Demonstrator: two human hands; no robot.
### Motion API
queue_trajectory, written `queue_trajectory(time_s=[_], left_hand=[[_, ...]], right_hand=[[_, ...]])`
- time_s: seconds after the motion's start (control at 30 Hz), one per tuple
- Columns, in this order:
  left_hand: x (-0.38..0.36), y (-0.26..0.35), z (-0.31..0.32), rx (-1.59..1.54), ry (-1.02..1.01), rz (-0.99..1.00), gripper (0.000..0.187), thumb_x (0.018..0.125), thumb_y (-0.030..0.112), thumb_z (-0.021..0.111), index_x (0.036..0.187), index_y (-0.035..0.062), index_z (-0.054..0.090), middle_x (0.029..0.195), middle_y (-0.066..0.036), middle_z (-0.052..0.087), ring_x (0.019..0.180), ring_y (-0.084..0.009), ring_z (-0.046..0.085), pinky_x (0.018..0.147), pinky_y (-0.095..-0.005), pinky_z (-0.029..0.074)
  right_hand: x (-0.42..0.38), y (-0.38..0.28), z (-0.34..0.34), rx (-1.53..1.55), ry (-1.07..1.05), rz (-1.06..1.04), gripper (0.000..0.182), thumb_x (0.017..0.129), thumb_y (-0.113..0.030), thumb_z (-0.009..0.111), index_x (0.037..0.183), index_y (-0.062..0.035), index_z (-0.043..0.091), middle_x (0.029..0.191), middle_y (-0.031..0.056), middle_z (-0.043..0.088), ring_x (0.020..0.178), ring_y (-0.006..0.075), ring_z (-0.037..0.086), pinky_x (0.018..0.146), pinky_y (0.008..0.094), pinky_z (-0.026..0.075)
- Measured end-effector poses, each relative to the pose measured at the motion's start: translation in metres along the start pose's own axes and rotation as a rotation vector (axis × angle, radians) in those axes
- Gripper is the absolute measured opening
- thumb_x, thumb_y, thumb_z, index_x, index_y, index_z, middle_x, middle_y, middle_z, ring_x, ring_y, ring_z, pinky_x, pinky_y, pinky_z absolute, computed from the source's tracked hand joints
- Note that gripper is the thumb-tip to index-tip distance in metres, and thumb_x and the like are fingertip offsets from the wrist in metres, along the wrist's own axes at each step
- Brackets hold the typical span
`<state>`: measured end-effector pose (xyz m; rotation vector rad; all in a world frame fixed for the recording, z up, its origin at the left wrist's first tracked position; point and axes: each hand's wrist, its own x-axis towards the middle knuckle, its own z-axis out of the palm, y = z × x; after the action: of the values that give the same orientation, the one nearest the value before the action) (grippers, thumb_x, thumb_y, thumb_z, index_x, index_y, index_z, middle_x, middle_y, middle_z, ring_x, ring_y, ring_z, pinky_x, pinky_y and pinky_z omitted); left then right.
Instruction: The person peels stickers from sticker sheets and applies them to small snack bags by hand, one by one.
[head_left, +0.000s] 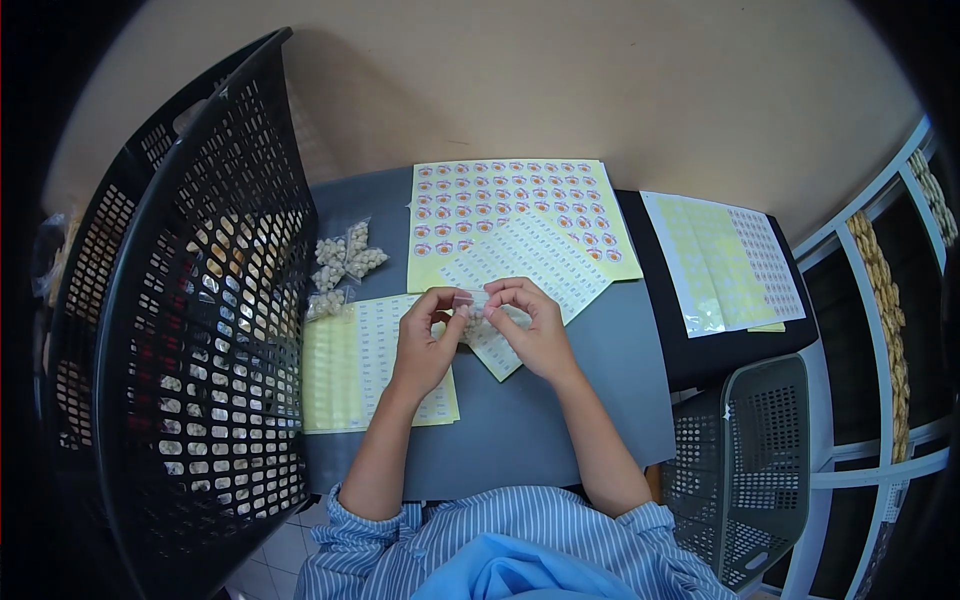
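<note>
Between my two hands, above the middle of the grey table, is a small clear plastic bag [474, 325] with pale pieces inside. My left hand [434, 338] pinches its upper left side, and my right hand [529, 325] pinches the upper right. Under and behind the hands lies a tilted sheet of small printed labels [540, 262], partly over a yellow sheet of round orange-and-red stickers [510, 190]. Left of my left hand is another yellow label sheet [340, 375]. Several filled clear bags [350, 255] rest at the table's left side, one touching that sheet's top edge.
A tall dark perforated basket [215, 300] stands along the left edge, with many bags showing through its holes. On the right, a black surface [690, 360] bears a partly used sticker sheet [725, 262]. Below it is a green-grey basket [765, 450]; a metal-framed shelf [840, 480] stands farther right.
</note>
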<state>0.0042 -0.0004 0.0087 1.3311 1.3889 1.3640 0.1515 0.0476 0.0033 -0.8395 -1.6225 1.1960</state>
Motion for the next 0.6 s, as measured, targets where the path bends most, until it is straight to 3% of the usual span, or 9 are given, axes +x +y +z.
queue_trajectory(time_s=[0.33, 0.4, 0.47, 0.6], left_hand=[[0.0005, -0.0057, 0.0017, 0.009, 0.022, 0.074, 0.016, 0.082, 0.008, 0.054, 0.095, -0.0009, 0.056, 0.088, -0.008, 0.060, 0.074, -0.0118, 0.055, 0.068, -0.0256, 0.045], [0.0003, -0.0052, 0.0014, 0.006, 0.018, 0.072, 0.016, 0.082, 0.008, 0.054, 0.096, -0.0008, 0.056, 0.088, -0.008, 0.060, 0.074, -0.0118, 0.055, 0.068, -0.0258, 0.046], [-0.0003, -0.0028, 0.0002, -0.078, -0.026, -0.003, 0.018, 0.084, 0.007, 0.053, 0.101, 0.0006, 0.052, 0.093, -0.004, 0.057, 0.083, -0.0094, 0.053, 0.074, -0.0238, 0.042], [0.0004, -0.0037, 0.0022, -0.062, 0.017, 0.075, 0.016, 0.082, 0.007, 0.053, 0.096, -0.0002, 0.055, 0.089, -0.008, 0.060, 0.076, -0.0120, 0.056, 0.070, -0.0257, 0.046]], right_hand=[[0.0000, 0.0069, 0.0045, 0.093, 0.035, 0.072, 0.008, 0.074, -0.008, 0.061, 0.077, -0.0004, 0.062, 0.097, 0.0099, 0.058, 0.093, 0.0188, 0.055, 0.086, 0.0313, 0.040], [0.0004, 0.0069, 0.0048, 0.278, 0.063, 0.142, 0.008, 0.073, -0.007, 0.062, 0.078, -0.0003, 0.062, 0.097, 0.0097, 0.058, 0.093, 0.0184, 0.056, 0.086, 0.0313, 0.040], [-0.0001, 0.0064, 0.0044, 0.239, 0.052, 0.115, 0.008, 0.073, -0.007, 0.062, 0.077, -0.0003, 0.062, 0.097, 0.0098, 0.058, 0.093, 0.0185, 0.056, 0.086, 0.0313, 0.040], [-0.0013, 0.0057, 0.0065, 0.059, 0.075, 0.044, 0.008, 0.072, -0.008, 0.063, 0.076, -0.0005, 0.062, 0.096, 0.0102, 0.059, 0.092, 0.0190, 0.056, 0.084, 0.0309, 0.041]])
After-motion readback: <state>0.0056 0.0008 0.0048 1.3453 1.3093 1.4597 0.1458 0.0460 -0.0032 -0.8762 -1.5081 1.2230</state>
